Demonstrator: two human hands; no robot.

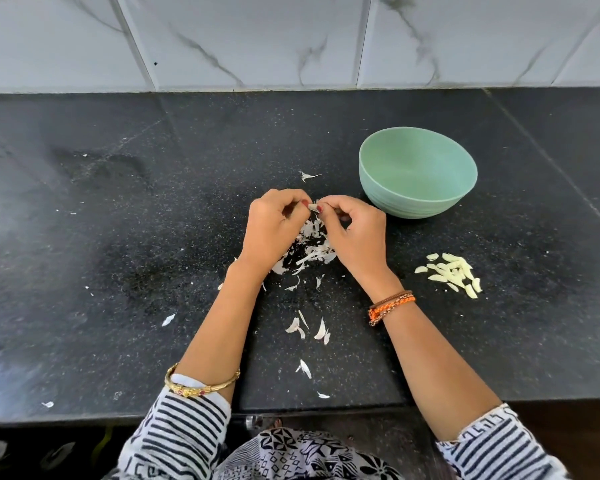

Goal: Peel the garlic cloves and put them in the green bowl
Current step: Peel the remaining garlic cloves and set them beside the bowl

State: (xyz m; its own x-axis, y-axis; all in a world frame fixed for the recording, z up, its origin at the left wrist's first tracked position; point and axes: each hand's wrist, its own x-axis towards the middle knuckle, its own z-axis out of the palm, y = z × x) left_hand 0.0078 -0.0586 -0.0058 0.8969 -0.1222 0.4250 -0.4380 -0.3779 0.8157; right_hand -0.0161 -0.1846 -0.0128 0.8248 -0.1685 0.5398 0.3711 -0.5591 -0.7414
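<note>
Both hands meet over the middle of the black counter and pinch one small garlic clove [314, 207] between their fingertips. My left hand [274, 226] holds it from the left, my right hand [354, 233] from the right. The green bowl [417, 181] stands just right of my right hand, and its inside looks empty. A heap of pale peeled cloves [451, 273] lies on the counter to the right of my right wrist, outside the bowl.
White garlic skins [312, 251] lie scattered under and in front of my hands, down toward the counter's front edge [291, 408]. A marble-tiled wall [291, 39] closes the back of the black counter [118, 202].
</note>
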